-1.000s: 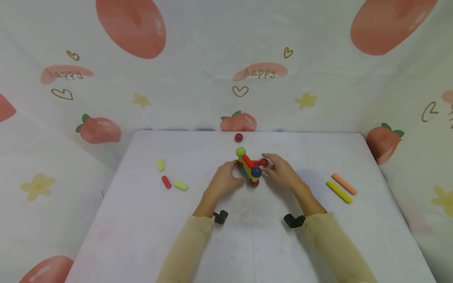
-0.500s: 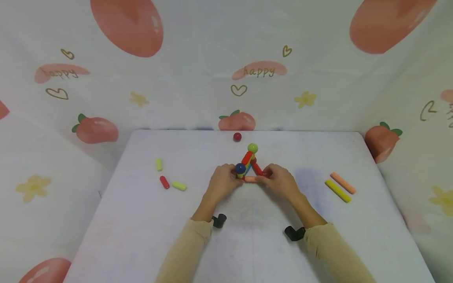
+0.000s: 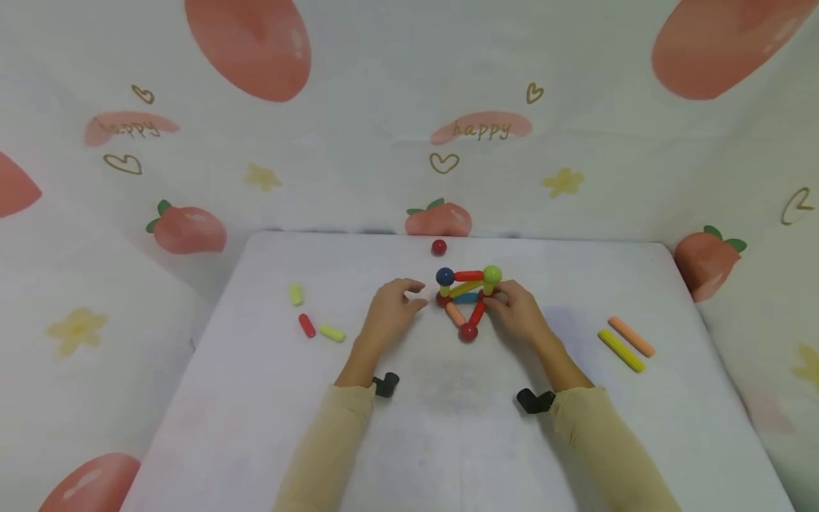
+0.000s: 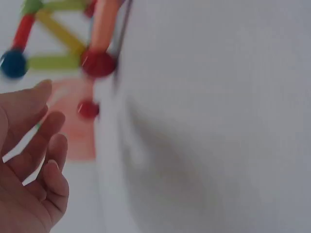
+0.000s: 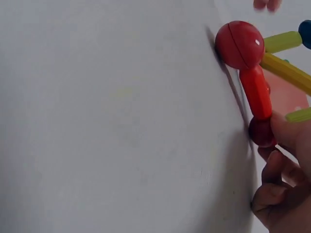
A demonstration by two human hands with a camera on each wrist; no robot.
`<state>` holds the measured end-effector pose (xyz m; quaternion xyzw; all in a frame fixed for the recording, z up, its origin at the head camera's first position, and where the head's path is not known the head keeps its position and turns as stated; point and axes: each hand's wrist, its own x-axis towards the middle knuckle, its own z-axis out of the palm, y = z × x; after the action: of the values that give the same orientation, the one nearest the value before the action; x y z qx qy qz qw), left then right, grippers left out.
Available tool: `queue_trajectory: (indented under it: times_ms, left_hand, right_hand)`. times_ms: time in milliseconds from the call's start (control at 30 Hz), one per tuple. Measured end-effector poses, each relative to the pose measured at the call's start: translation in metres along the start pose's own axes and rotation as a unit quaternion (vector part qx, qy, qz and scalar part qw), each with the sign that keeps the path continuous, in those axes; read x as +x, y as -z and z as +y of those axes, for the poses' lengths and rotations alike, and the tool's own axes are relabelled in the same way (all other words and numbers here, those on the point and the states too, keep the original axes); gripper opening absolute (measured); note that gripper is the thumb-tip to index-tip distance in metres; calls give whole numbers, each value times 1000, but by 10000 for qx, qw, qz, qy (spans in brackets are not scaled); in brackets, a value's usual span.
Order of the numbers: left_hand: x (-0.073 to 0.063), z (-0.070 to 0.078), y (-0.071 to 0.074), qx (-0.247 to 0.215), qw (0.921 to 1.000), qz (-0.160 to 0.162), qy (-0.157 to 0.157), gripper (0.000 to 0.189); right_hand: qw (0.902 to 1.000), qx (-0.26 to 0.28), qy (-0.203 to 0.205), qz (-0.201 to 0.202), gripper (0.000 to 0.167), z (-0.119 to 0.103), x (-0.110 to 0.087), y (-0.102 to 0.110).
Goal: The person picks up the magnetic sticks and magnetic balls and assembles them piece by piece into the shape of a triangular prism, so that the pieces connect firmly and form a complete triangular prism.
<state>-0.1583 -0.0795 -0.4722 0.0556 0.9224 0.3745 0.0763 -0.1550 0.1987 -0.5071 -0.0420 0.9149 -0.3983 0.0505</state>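
A ball-and-stick magnetic frame stands mid-table. Its base is a triangle with red balls at the corners, one of them the front ball (image 3: 468, 332), joined by an orange stick (image 3: 456, 314), a red stick (image 3: 478, 313) and a blue stick (image 3: 467, 298). Two short light-green uprights carry a dark blue ball (image 3: 444, 276) and a lime ball (image 3: 492, 274), bridged by a red stick (image 3: 469, 276). A yellow stick (image 3: 465, 289) slants between. My right hand (image 3: 520, 313) pinches the base's right-rear red ball (image 5: 262, 131). Left of the frame, my left hand (image 3: 392, 311) is apart from it, fingers loosely bent.
A loose red ball (image 3: 439, 247) lies behind the frame near the back edge. To the left are two light-green sticks, one farther back (image 3: 296, 294), and a short red stick (image 3: 307, 326). At right lie an orange stick (image 3: 631, 336) and a yellow stick (image 3: 622, 350).
The frame has turned clockwise seen from above, its dark blue ball passing from front right to the left. My left hand has let go and drawn away leftward.
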Motion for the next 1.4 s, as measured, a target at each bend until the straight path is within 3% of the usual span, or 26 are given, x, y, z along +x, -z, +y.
queue_trajectory:
  times_ms: [133, 233, 300, 433, 667, 767, 867, 1000, 1100, 1233, 1400]
  left_hand:
    - [-23, -34, 47, -15, 9994, 303, -176, 38]
    - [-44, -64, 73, 152, 9993, 326, 77, 46]
    - [-56, -79, 82, 318, 9987, 208, 340, 52]
    - [-68, -98, 86, 699, 9958, -26, 592, 55]
    - [-61, -105, 72, 1268, 9916, -85, 247, 41]
    - [-59, -100, 68, 1275, 9916, -152, 172, 37]
    - [-57, -86, 63, 948, 9954, -40, 122, 35]
    - [-49, -53, 43, 54, 9980, 331, -534, 32]
    - [-40, -22, 16, -584, 9932, 254, -975, 30]
    - [-25, 10, -19, -1184, 9889, 48, -901, 30]
    - [-12, 28, -49, -1609, 9837, -97, -798, 29]
  right_hand:
    - [9997, -115, -24, 225, 20, 2, -7, 3]
    - [9994, -192, 3, 272, 20, 2, -10, 3]
    - [9993, -243, 16, 277, 21, 2, -10, 2]
    - [9989, -323, -32, 331, 21, 2, -10, 0]
    - [9986, -383, -62, 366, 25, 3, -16, 3]
    - [9984, -396, -7, 401, 27, 3, -17, 5]
    - [9983, -413, 23, 412, 28, 3, -18, 6]
    - [9981, -433, -5, 433, 29, 3, -19, 6]
    - [9979, -456, -85, 449, 28, 5, -20, 7]
    - [9976, -500, -203, 431, 30, 6, -21, 9]
    - [9968, -588, -393, 374, 38, 7, -24, 12]
